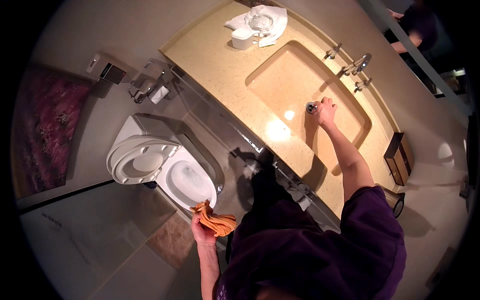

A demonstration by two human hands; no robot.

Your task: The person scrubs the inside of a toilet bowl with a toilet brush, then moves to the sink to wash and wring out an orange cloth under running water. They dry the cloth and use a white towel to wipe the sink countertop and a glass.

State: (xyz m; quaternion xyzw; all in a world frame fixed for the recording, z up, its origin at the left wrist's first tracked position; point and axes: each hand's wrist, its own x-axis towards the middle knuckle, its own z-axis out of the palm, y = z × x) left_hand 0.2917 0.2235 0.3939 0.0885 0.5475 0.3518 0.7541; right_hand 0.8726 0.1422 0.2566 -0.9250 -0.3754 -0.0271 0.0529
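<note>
In my left hand (201,231) I grip a bunched orange cloth (220,223), held low beside the toilet's front rim. My right arm reaches over the beige counter into the rectangular sink (280,75). There, my right hand (326,113) is at the round metal drain stopper (311,108), thumb and fingertips closed about its edge. The fingers partly cover the stopper. Beyond that hand, a chrome faucet (357,65) with two cross-shaped handles stands on the sink's back edge.
The white toilet (192,186) stands at left with its lid and seat raised. A white cup (243,39) and a clear glass dish (261,22) on white cloth or paper sit at the counter's far end. A brown drawer box (398,159) is at right. A paper holder (145,90) hangs on the wall.
</note>
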